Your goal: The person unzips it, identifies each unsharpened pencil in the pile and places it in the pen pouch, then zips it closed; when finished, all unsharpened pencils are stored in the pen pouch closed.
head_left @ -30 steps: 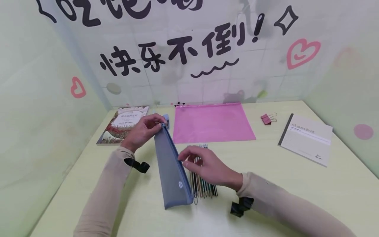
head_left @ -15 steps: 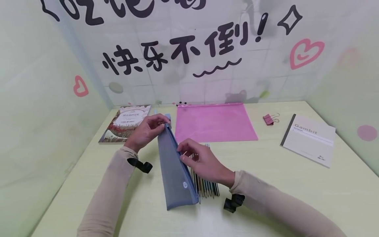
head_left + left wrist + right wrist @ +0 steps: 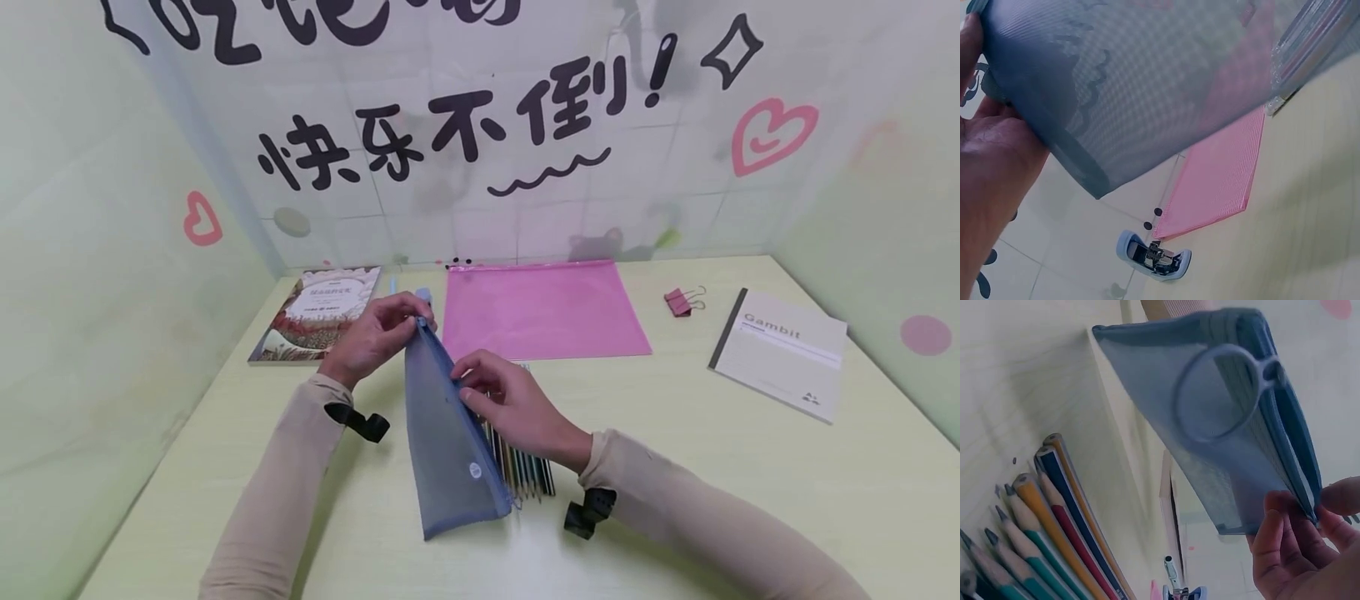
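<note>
A blue-grey mesh zip pencil case (image 3: 450,450) stands on its long edge, its zip side up and leaning right. My left hand (image 3: 375,333) pinches its far top corner. Partway along the zip edge, my right hand (image 3: 517,408) holds the rim between thumb and fingers; in the right wrist view a gap shows between the two sides of the mouth. A round pull ring (image 3: 1213,394) hangs at the near end. Beside the case, partly under my right hand, several pencils (image 3: 528,475) lie in a row, tips toward me.
Behind the case lies a pink zip folder (image 3: 543,312). A book (image 3: 311,321) lies at the back left, with a light blue stapler (image 3: 1154,256) between it and the folder. On the right are a pink binder clip (image 3: 681,302) and a white notebook (image 3: 783,354).
My right hand has shifted away from me along the zip edge. The near end of the case has swung a little to the right; my left hand keeps its hold on the far corner.
</note>
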{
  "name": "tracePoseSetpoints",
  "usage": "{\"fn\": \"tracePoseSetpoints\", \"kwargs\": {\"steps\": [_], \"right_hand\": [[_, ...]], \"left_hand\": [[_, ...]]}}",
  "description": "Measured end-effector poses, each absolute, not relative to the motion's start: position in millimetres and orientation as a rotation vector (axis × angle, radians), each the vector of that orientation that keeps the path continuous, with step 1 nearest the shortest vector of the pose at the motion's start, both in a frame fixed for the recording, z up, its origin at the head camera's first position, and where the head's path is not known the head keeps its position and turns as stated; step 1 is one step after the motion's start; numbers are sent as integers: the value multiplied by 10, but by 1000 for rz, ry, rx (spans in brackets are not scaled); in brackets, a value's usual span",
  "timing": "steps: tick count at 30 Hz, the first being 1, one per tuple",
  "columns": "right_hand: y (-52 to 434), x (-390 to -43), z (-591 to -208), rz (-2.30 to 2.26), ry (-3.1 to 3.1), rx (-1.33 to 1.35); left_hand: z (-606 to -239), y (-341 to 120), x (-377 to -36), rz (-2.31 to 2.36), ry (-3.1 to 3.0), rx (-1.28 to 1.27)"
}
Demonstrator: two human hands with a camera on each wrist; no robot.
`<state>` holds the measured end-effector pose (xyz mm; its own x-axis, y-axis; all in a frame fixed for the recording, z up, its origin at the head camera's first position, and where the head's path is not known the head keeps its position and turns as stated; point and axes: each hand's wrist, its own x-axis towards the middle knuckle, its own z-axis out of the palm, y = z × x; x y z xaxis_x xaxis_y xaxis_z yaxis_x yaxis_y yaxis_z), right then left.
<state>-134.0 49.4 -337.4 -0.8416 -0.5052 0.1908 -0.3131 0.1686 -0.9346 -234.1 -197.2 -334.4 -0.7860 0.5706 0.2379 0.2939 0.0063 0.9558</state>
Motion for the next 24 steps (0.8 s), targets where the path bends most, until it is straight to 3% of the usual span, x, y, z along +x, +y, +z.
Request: {"fn": "tracePoseSetpoints", "kwargs": {"steps": [9, 17, 24], "right_hand": [[450, -1351, -3366, -1500, 2432, -947], [434, -1387, -3401, -1462, 2534, -938], [419, -1415, -3440, -1479, 2541, -908]], "left_hand": [[-3307, -1863, -2233, 1769, 2251, 861], [-3177, -1537, -1817, 1153, 2966, 788], [-3132, -1558, -1698, 993, 3079, 794]]}}
